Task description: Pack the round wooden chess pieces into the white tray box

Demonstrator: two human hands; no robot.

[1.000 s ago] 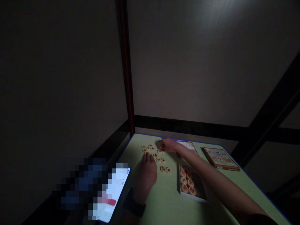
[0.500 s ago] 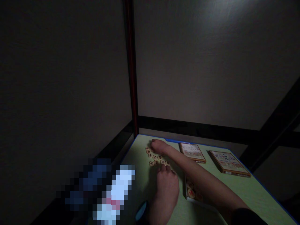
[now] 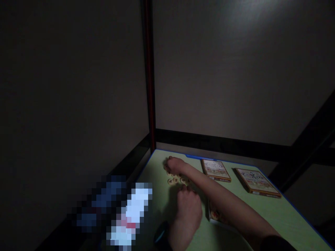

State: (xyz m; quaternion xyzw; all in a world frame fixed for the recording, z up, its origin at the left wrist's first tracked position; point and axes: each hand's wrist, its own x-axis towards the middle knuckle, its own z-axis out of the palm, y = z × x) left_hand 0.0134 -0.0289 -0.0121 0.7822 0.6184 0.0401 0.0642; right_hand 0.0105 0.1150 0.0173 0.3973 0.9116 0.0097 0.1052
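Note:
Several round wooden Chinese chess pieces (image 3: 175, 180) with dark characters lie in rows on the pale green table (image 3: 154, 209). Reaching across from the right, my right hand (image 3: 175, 165) is over the far pieces, its fingers bent down and closed at the row's left end. Whatever they grip is hidden. My left hand (image 3: 190, 205), a dark watch at its wrist, is curled closed just on the near side of the pieces; its fingertips are turned away from view. Under my right forearm stands an open box (image 3: 213, 221) holding more chess pieces, partly covered.
Two flat printed boxes, one in the middle (image 3: 216, 169) and one on the right (image 3: 258, 182), lie on the table's far side. Walls meet behind the table at a dark reddish post (image 3: 150, 76). A blurred-out patch (image 3: 133, 212) is at the lower left.
My right hand has come down a little over the far pieces and now covers some that showed before. My left hand keeps nearly the same place; the view has shifted slightly.

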